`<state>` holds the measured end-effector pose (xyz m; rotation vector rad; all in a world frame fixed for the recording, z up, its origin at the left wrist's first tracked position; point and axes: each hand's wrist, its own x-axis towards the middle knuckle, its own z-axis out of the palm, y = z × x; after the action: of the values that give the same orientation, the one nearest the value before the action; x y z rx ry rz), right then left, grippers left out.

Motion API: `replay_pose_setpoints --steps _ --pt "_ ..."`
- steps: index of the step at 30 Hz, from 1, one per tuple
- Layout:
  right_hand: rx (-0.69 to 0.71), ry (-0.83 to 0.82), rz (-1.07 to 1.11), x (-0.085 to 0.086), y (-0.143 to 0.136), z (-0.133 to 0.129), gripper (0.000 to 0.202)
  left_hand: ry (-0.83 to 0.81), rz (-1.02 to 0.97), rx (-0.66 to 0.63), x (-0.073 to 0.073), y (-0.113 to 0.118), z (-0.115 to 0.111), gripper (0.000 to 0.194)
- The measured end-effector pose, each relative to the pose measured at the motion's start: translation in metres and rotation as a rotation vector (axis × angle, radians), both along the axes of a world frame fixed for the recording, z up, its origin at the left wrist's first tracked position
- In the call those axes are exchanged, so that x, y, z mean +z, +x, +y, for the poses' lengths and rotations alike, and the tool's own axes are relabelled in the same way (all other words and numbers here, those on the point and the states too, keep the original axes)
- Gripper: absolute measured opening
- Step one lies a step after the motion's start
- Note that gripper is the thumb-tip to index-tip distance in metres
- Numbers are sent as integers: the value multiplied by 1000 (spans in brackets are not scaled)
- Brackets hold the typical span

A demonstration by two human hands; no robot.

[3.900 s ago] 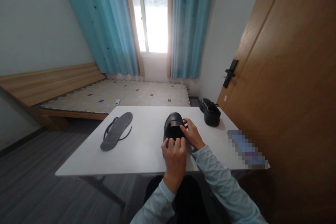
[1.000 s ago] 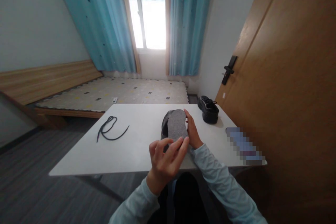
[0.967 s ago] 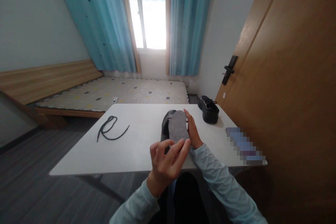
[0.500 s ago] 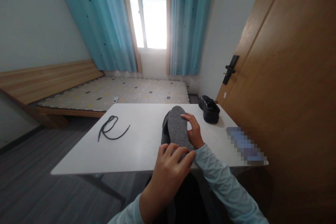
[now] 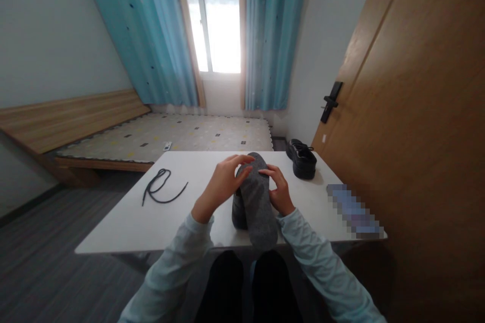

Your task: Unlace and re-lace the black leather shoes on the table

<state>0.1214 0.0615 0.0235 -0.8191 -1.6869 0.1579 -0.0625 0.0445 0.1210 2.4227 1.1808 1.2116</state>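
A grey felt-like insole (image 5: 258, 207) lies lengthwise over a black shoe (image 5: 239, 212), its near end reaching past the table's front edge. My right hand (image 5: 281, 192) grips the insole by its right edge, fingertips on the upper face. Over the insole's far left part is my left hand (image 5: 227, 174), its thumb and fingers apart and the tips at the grey surface; whether they press on it I cannot tell. Most of the shoe is hidden under the insole and my left hand.
On the white table (image 5: 125, 234), a loose dark shoelace (image 5: 159, 192) lies at the left. A second black shoe (image 5: 302, 159), laced, stands at the back right. A blurred bluish flat item (image 5: 354, 212) lies near the right edge. Beyond are a bed (image 5: 197, 131) and a wooden door (image 5: 413, 111).
My left hand has moved from the insole's near end up to its far left part, uncovering the near end. My right hand keeps its hold on the right edge.
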Motion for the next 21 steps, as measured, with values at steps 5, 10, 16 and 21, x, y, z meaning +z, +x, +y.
replay_pose_setpoints --steps 5,10,16,21 --pt "56 -28 -30 -1 3 -1 30 -41 162 67 -8 6 37 31" --pt "81 -43 -62 -3 2 -1 30 -122 218 112 -13 9 41 31" --pt "74 -23 -87 -3 -1 -1 36 -168 232 160 -13 6 42 34" --pt "90 -35 -65 -7 -2 2 49 -171 279 178 -13 4 41 29"
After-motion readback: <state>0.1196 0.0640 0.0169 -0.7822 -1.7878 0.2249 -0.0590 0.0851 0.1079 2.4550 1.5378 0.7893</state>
